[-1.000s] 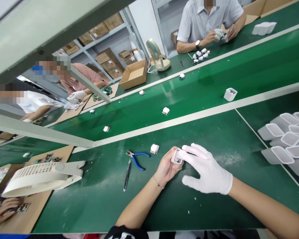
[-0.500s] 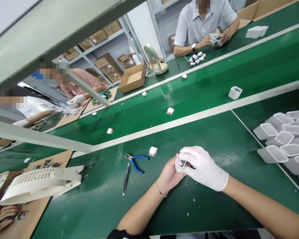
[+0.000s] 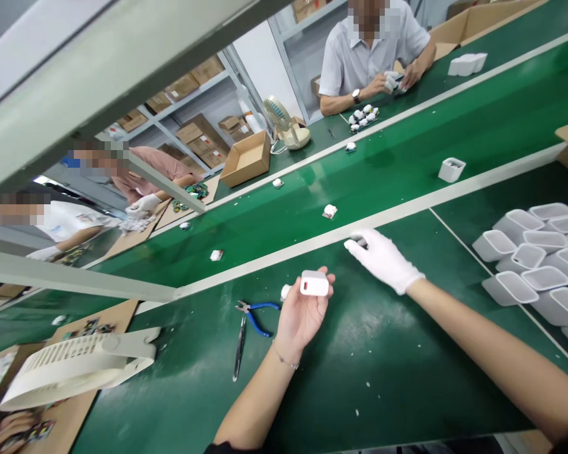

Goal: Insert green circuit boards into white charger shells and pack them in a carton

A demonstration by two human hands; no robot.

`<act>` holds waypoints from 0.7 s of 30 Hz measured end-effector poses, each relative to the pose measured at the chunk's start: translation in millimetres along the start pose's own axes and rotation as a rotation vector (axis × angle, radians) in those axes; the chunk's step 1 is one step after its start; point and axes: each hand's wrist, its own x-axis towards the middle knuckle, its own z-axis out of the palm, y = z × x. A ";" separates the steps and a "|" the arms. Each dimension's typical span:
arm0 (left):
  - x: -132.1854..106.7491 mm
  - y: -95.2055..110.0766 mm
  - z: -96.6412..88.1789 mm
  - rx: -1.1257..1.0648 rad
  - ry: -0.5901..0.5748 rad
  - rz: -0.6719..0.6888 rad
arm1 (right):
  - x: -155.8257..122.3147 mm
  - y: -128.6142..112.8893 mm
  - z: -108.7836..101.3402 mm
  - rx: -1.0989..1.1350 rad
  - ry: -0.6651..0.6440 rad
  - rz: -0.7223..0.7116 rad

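A white charger housing [image 3: 315, 284] with a red port in its end face rests in my bare left hand [image 3: 305, 315], my fingers curled around its sides. To the right, my right hand [image 3: 378, 255], in a white glove, is raised over the bench near the belt's pale rail. Its thumb and fingers are apart, and I see nothing held in it. Just behind my left fingers lies a small white-topped part [image 3: 285, 292], partly hidden. Blue-handled cutting pliers [image 3: 260, 315] and dark tweezers [image 3: 239, 350] lie left of my left hand.
Several empty white housings [image 3: 515, 287] stand at the right. The green conveyor belt [image 3: 388, 170] carries small white-topped parts [image 3: 330, 211] and a filled white housing [image 3: 452, 169]. A beige fan [image 3: 76, 359] stands at the left. Co-workers [image 3: 373, 57] sit across the belt.
My hands have parted. The left has turned the housing so its port end shows; the right has let go and moved up toward the belt. The belt's parts have shifted slightly right.
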 end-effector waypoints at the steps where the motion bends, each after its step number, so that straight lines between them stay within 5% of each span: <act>1: 1.0 6.4 2.3 -0.033 0.019 0.006 | 20.2 4.1 1.4 -0.046 -0.013 0.007; 5: 3.9 19.1 8.1 -0.099 0.018 0.008 | 91.3 16.3 16.8 -0.188 -0.021 0.047; 9: 6.6 23.1 9.5 -0.151 0.022 -0.024 | 128.9 24.9 34.8 -0.298 -0.110 -0.038; 14: 7.4 33.7 14.3 -0.189 0.139 -0.026 | 147.6 33.6 37.9 -0.430 -0.207 -0.127; 21: -0.7 34.3 33.1 -0.243 0.302 0.032 | 142.9 39.3 26.4 -0.515 -0.079 0.007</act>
